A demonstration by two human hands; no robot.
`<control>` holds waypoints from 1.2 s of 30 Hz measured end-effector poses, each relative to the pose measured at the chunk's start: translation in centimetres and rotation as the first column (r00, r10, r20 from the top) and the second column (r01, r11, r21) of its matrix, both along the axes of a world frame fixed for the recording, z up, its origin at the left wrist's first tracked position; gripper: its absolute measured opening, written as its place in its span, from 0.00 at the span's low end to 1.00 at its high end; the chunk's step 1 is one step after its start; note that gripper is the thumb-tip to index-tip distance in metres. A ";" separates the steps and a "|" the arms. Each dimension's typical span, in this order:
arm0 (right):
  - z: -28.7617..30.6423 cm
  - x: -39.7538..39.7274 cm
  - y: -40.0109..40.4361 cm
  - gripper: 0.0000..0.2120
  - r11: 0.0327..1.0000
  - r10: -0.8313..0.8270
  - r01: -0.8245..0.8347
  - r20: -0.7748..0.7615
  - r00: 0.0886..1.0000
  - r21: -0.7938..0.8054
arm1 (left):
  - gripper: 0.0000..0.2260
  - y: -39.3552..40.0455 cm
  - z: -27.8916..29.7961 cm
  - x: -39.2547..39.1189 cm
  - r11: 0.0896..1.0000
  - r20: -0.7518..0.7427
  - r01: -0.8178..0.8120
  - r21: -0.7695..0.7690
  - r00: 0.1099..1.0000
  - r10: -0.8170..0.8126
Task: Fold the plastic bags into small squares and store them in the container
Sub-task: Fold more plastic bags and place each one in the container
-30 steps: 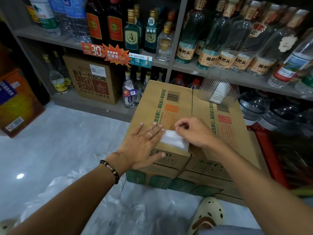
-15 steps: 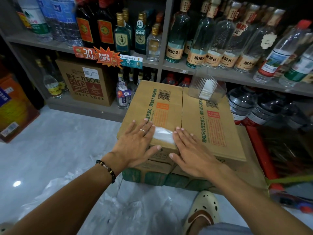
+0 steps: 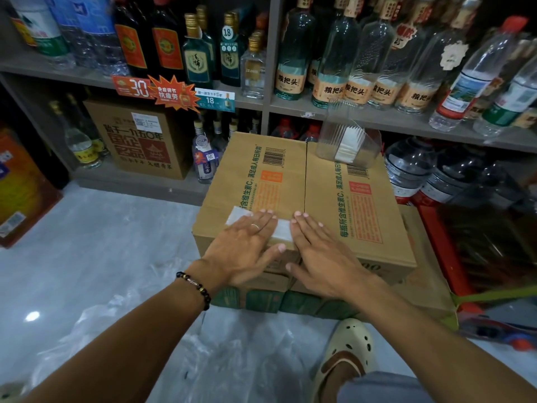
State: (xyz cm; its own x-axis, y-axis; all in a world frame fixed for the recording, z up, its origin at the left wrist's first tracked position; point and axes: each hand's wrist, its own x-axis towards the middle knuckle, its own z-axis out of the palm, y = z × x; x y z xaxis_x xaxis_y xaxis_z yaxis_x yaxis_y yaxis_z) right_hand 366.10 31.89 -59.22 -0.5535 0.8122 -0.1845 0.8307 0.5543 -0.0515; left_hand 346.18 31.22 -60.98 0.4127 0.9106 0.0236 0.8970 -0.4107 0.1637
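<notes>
Both my left hand and my right hand lie spread and flat on the folded plastic bag atop the cardboard box — pressing the crease — so next I must probably fold again, then reach the clear container behind.

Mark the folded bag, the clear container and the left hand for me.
folded bag point(image 3: 283, 230), head view, white strip showing between the hands.
clear container point(image 3: 328, 141), head view, its ribbed left wall.
left hand point(image 3: 247, 242), head view, back of the flat hand.
</notes>
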 end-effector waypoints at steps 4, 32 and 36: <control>-0.1 -0.1 -0.1 0.39 1.000 -0.005 0.005 0.011 1.000 0.000 | 0.45 -0.1 -0.2 -1.2 1.000 -0.030 -0.015 0.013 0.999 0.015; 3.5 -1.7 0.2 0.02 0.898 0.303 -0.172 -0.286 0.909 0.405 | 0.28 -2.3 1.3 -4.8 0.985 -0.128 0.062 0.164 0.991 -0.041; 5.0 -4.0 2.2 0.07 0.957 0.182 -0.076 -0.373 0.910 0.280 | 0.25 -2.0 1.8 -5.9 0.984 -0.130 0.117 0.132 0.986 -0.100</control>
State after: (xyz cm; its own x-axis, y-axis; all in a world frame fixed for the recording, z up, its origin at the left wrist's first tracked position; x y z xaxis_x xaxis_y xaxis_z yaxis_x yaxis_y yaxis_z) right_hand 362.06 34.12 -54.22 -0.6409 0.7183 0.2708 0.6923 0.6932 -0.2002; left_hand 340.33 29.22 -59.15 0.5163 0.8517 0.0899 0.8556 -0.5176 -0.0104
